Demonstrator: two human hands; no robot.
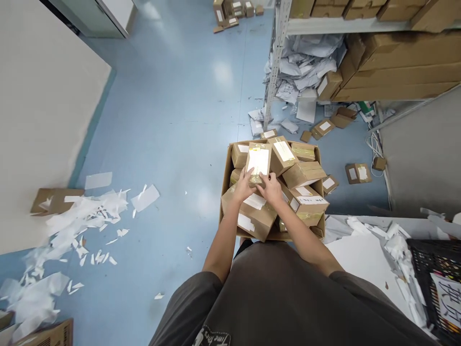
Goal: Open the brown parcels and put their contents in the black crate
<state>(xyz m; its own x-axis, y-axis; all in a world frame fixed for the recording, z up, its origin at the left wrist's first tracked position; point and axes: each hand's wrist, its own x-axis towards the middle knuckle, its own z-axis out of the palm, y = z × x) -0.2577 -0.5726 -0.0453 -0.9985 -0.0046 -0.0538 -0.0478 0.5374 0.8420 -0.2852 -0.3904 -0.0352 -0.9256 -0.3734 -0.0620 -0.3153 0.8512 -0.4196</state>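
Both hands are on a small cardboard box (258, 161) with a white label and clear tape on top. My left hand (244, 186) grips its near left corner, and my right hand (271, 188) its near right corner. Beneath and around it, a large open carton (226, 180) is heaped with several taped, labelled cardboard boxes. A larger box (264, 216) lies tilted just below my wrists. To the right of my hands sits a box with handwriting on its label (310, 200). The undersides of my fingers are partly hidden.
A metal shelf (276, 62) with cardboard boxes and crumpled white bags stands ahead right. Loose small boxes (358, 173) lie on the blue floor to the right. Torn white paper (97, 206) is scattered at left. A black crate (432, 259) is at lower right.
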